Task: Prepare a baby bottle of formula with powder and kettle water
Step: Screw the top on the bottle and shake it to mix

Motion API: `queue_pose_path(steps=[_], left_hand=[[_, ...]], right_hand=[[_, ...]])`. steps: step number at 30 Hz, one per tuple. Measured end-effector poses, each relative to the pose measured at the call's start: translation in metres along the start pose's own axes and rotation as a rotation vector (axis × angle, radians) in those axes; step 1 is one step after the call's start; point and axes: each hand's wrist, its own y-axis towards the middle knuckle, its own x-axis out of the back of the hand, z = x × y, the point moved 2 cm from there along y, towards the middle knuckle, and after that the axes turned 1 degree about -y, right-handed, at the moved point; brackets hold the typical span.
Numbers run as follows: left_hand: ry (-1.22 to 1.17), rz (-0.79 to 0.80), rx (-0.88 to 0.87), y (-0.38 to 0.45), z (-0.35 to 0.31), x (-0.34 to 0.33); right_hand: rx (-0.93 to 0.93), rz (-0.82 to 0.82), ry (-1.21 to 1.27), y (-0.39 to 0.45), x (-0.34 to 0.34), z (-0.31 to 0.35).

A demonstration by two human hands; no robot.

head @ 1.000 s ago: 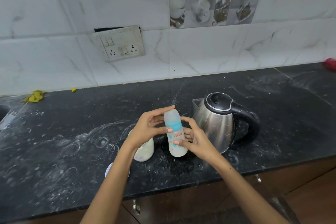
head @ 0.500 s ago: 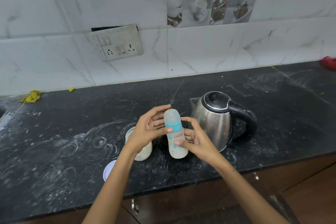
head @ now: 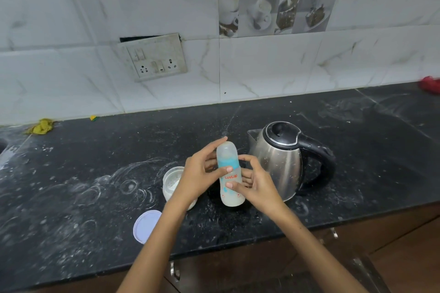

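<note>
Baby bottle (head: 229, 173), capped, upright on table (head: 71, 197): left hand (head: 200, 175) and right hand (head: 258, 184) each clasp it, probably to steady it.

Two bare forearms come up from the bottom edge, both uncovered as far as they show; no sleeve, watch, bracelet or ring appears on either. The arms are slim and taper toward narrow wrists. The left hand (head: 198, 175) has long, slender fingers, and its thumbnail is short, rounded and pale pink with no clear polish. The right hand (head: 258, 184) is of like build; its thumbnail is likewise short and pinkish. The knuckles and tendons on the back of the right hand show faintly. The other nails are turned away or too small to judge. Nothing else of the person is in view.
</note>
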Motion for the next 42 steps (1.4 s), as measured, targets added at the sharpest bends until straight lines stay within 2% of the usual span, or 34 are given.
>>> queue_pose_path(steps=[2, 4, 7, 10, 13, 15, 18, 20, 23, 25, 27, 28, 30, 32, 35, 38, 42], left_hand=[[0.078, -0.153, -0.028, -0.005, -0.002, -0.009], [0.101, -0.231, -0.083, -0.008, -0.006, -0.016], [0.092, -0.244, -0.128, -0.007, -0.009, -0.017], [0.062, -0.213, -0.138, -0.005, -0.011, -0.014], [0.007, -0.157, -0.153, -0.003, -0.01, -0.01], [-0.066, -0.091, -0.151, -0.001, -0.01, -0.007], [-0.241, 0.069, -0.048, 0.004, -0.012, -0.001], [-0.318, 0.189, 0.038, 0.009, -0.013, 0.006], [-0.228, 0.315, 0.068, 0.014, -0.013, 0.014], [-0.032, 0.219, 0.012, 0.015, -0.014, 0.014], [0.09, -0.014, -0.012, 0.014, -0.017, 0.009], [0.085, -0.118, -0.012, 0.014, -0.018, 0.005], [0.032, -0.19, -0.002, 0.013, -0.018, 0.002], [-0.036, -0.14, 0.025, 0.014, -0.013, 0.002], [-0.161, -0.015, 0.047, 0.013, -0.005, 0.006], [-0.251, 0.09, 0.082, 0.012, 0.001, 0.01], [-0.1, 0.094, 0.073, 0.012, -0.001, 0.009]], right_hand=[[0.033, -0.086, -0.188, -0.001, -0.001, 0.0], [0.069, -0.118, -0.302, -0.001, -0.002, 0.003], [0.072, -0.111, -0.219, -0.001, -0.002, 0.004], [0.033, -0.023, -0.113, 0.001, -0.002, 0.003], [0.008, 0.041, -0.055, 0.004, -0.001, 0.002], [0.001, 0.081, 0.071, 0.005, 0.0, 0.002], [-0.053, 0.184, 0.326, 0.006, 0.005, 0.005], [-0.079, 0.266, 0.372, 0.005, 0.008, 0.008], [-0.104, 0.255, 0.351, 0.003, 0.008, 0.007], [-0.088, 0.175, 0.292, 0.004, 0.005, 0.007], [-0.046, 0.101, 0.141, 0.005, 0.004, 0.007], [-0.03, 0.081, 0.066, 0.005, 0.004, 0.008], [-0.025, 0.06, -0.022, 0.004, 0.004, 0.008], [-0.039, 0.075, 0.01, 0.004, 0.007, 0.008], [-0.109, 0.197, 0.236, 0.002, 0.013, 0.008], [-0.175, 0.273, 0.286, -0.003, 0.015, 0.008], [-0.213, 0.242, 0.296, -0.005, 0.009, 0.007]])
